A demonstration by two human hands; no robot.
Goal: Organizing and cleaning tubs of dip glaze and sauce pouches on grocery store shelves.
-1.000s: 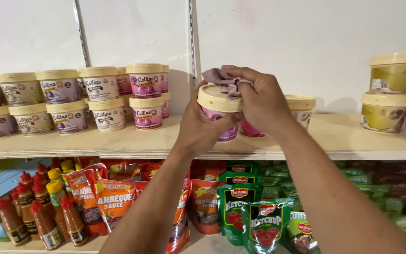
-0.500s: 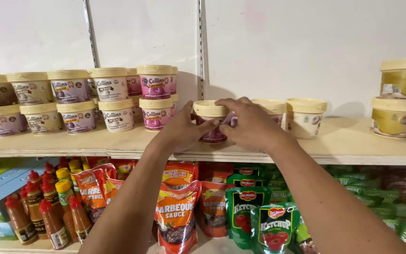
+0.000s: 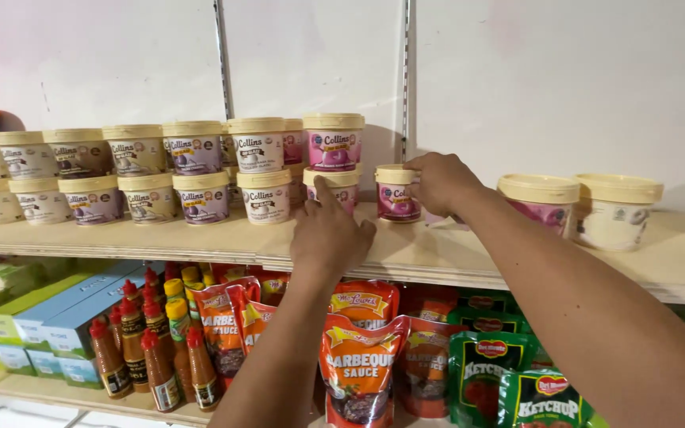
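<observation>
The right hand (image 3: 438,182) is wrapped around a small pink tub (image 3: 396,195) with a cream lid, its fingers closed on the tub's far side while the tub stands upright on the wooden shelf (image 3: 438,257), just right of the stacked row. The left hand (image 3: 328,234) rests lower, near the shelf's front edge, its fingers loosely spread with one fingertip raised toward the two-high stack of pink tubs (image 3: 333,154); it grips nothing. The main risk seems to be that stack: the top tub sits on a lid no wider than itself, so a nudge from the small tub or from the left hand's raised finger could tip it forward off the shelf and onto the sauce pouches (image 3: 361,368) and bottles (image 3: 152,349) below. The small tub is also held from one side only, so a sideways push might slide or tilt it rather than move it cleanly. To the right, two wider cream-lidded tubs (image 3: 580,208) stand close to the right forearm, and a sweep of that arm could knock them. The shelf edge is near, leaving little margin for anything that gets bumped.
</observation>
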